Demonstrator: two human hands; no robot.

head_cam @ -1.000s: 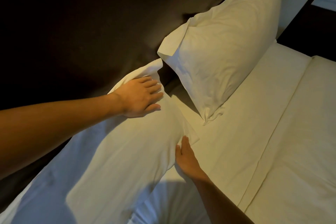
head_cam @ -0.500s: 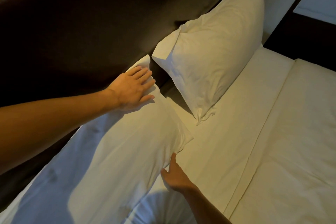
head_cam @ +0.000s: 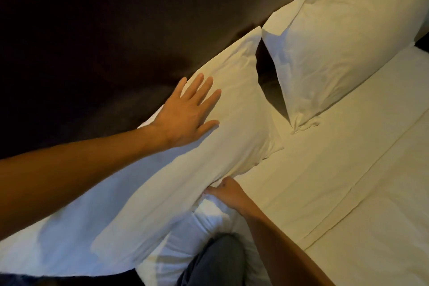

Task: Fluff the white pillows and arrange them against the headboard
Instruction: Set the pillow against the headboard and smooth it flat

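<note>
Two white pillows lean on the dark leather headboard [head_cam: 104,30]. The near pillow [head_cam: 232,137] lies slanted along it, and my left hand [head_cam: 188,114] presses flat on its upper part with fingers straight and spread. My right hand [head_cam: 226,193] is at the pillow's lower edge, fingers tucked under the fabric and hidden, thumb on top. The far pillow [head_cam: 343,46] stands upright at the upper right, a dark gap between the two.
The white bed sheet [head_cam: 336,181] with a folded seam covers the mattress to the right. My knee in grey trousers [head_cam: 216,260] rests at the bed's edge at the bottom.
My left hand slid down the near pillow's face and spread its fingers. My right hand moved along the lower edge and dug under it. The view shifted left.
</note>
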